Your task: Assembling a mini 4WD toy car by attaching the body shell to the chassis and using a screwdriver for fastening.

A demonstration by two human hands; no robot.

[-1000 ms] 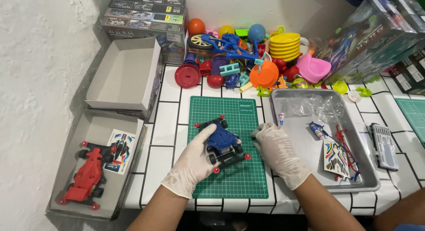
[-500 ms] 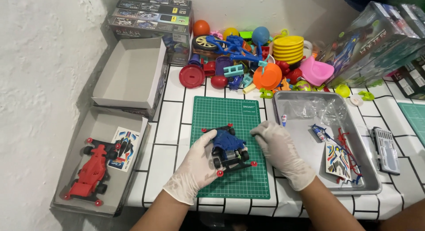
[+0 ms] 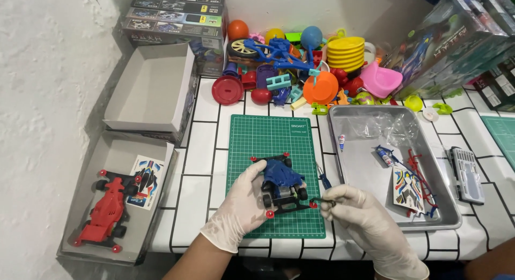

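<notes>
The person's gloved left hand (image 3: pixel 241 205) is cupping the near left side of a blue toy car (image 3: pixel 282 183), fingers curled against its body. The gloved right hand (image 3: pixel 365 218) is pinching a small dark part (image 3: pixel 327 201) between fingertips, just at the car's 4 o'clock. The car is sitting on the near half of a green cutting mat (image 3: pixel 273 146), and the mat's far half is lying bare.

At the car's 9 o'clock, an open grey box (image 3: pixel 86 234) is hanging past the table's (image 3: pixel 209 151) near left corner, holding a red toy car (image 3: pixel 104 213) and a sticker sheet (image 3: pixel 144 175). At 3 o'clock, a metal tray (image 3: pixel 365 167) is holding a second sticker sheet (image 3: pixel 406 189), a red plastic frame (image 3: pixel 418 170), a small tube (image 3: pixel 384 157) and a clear bag (image 3: pixel 386 127); its left half is staying open. A blue-handled tool (image 3: pixel 323 179) is lying in the narrow gap between mat and tray. Beyond the tray, at 3 o'clock, a grey case (image 3: pixel 466 168) is resting near the table's edge.

At 10 o'clock, an empty box lid (image 3: pixel 153 89) is sitting, with stacked boxes (image 3: pixel 177 17) behind it at 11. At 12 to 1 o'clock, a heap of coloured toys (image 3: pixel 311 65) is crowding the wall, closing off the mat's far edge. More boxes (image 3: pixel 456 38) are leaning at 2 o'clock.
</notes>
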